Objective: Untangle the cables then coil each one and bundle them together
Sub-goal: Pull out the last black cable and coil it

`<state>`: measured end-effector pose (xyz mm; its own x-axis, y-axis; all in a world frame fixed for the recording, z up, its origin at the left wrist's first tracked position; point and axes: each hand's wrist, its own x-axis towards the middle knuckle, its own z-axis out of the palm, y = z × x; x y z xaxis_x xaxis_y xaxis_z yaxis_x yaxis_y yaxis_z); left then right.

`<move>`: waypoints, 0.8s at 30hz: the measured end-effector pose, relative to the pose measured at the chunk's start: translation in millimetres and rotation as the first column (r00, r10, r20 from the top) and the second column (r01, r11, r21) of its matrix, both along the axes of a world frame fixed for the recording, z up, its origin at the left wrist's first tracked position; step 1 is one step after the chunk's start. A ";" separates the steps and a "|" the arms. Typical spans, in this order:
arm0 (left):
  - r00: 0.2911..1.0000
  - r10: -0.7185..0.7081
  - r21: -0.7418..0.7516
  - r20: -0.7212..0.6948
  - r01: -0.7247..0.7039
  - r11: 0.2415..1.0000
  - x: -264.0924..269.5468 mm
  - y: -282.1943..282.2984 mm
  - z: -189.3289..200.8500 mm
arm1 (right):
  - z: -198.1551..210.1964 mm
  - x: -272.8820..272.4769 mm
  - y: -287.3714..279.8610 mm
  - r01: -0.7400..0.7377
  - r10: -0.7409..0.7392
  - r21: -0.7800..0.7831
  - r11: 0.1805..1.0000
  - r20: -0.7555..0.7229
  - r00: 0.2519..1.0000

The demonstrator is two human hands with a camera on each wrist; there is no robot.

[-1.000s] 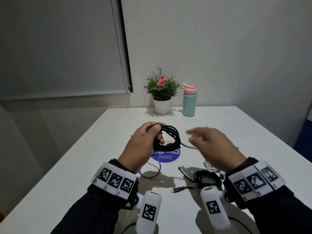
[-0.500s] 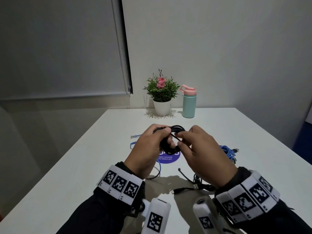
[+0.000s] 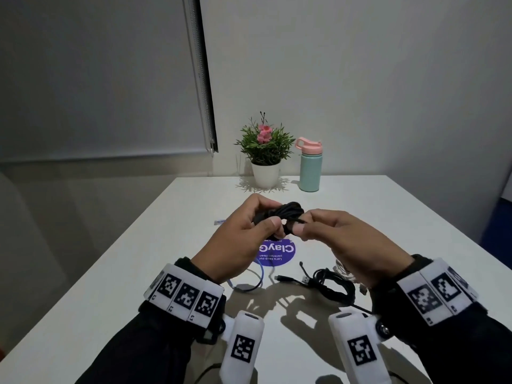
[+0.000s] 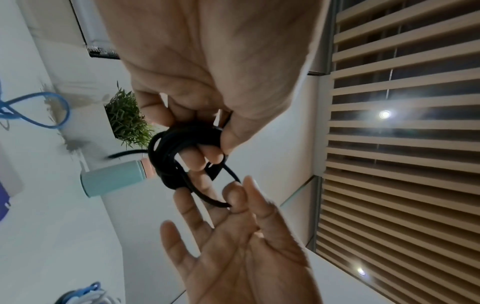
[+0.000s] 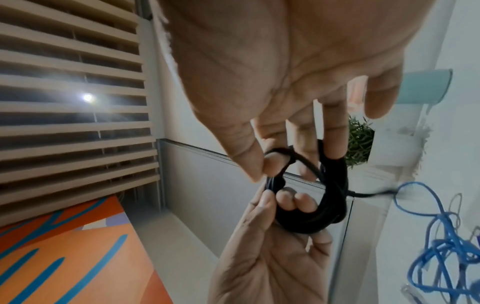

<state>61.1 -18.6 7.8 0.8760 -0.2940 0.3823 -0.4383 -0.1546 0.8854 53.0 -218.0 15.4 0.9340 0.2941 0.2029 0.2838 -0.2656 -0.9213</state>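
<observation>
Black, round-section cable wound into a small coil (image 3: pixel 279 217) is held in the air above the white rectangular table (image 3: pixel 138 273), over the round purple sticker (image 3: pixel 277 254) with white lettering, which serves as landmark here. Left hand (image 3: pixel 238 239): fingers curled through the middle of the coil, thumb pressed on top, a firm grip; the left wrist view shows the strands bunched between thumb and fingers. Right hand (image 3: pixel 343 239): thumb and forefinger pinch a loose strand of the same black cable beside the coil; the other fingers are extended, not closed. In the right wrist view that strand loops round the thumb tip and a free end (image 5: pixel 374 194) trails off the far side of the coil. Nearer the person than the sticker and to its right, a second black cable (image 3: pixel 329 285) lies on the table in a loose bundle, plug ends splayed toward the sticker. A thin blue cable (image 3: pixel 259 275) lies just on the near-left side of the sticker, partly under the left wrist. Beyond the sticker, at the far table edge: a green potted plant with pink flowers in a white pot (image 3: pixel 264 153), and just to its right a mint-green bottle with a pink lid (image 3: pixel 310 167), upright.
</observation>
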 end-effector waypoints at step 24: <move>0.880 -0.310 -0.123 -0.360 0.284 0.951 -12.1 -23.1 -11.5 | 3.4 11.7 -22.1 0.164 -0.184 0.162 0.973 0.119 0.976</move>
<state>49.0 -41.7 -3.7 0.8328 -0.5486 0.0743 -0.0926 -0.0058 0.9957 64.6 -240.1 18.8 0.9301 0.0862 0.3571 0.3672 -0.1829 -0.9120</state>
